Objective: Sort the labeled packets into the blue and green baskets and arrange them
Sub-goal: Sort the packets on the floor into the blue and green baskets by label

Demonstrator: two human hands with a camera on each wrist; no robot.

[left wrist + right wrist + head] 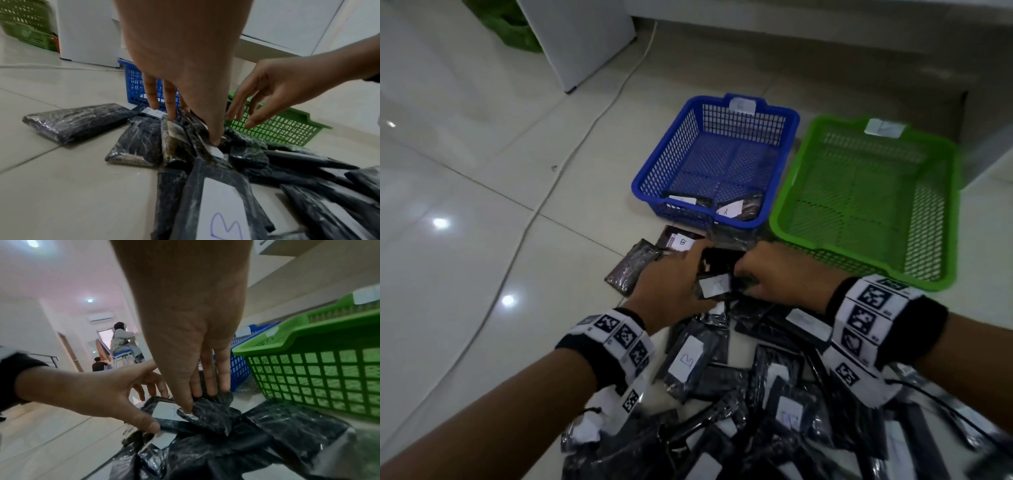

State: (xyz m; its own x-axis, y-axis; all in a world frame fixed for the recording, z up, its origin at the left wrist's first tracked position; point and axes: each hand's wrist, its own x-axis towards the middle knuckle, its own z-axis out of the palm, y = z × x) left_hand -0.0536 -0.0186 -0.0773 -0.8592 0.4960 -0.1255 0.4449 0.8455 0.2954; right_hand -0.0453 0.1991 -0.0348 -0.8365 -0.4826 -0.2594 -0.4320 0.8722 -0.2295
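Green basket (866, 202) bare — packets (774, 394) crowd floor.

Tiled room (482, 240) with air conditioner (100, 317)

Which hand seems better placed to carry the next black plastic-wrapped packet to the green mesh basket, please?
Probably the right hand: it is on the packet and nearest the green mesh basket.

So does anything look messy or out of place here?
Yes: the black packets lie in a jumbled, overlapping pile on the floor. The green basket holds none, while the blue basket holds two.
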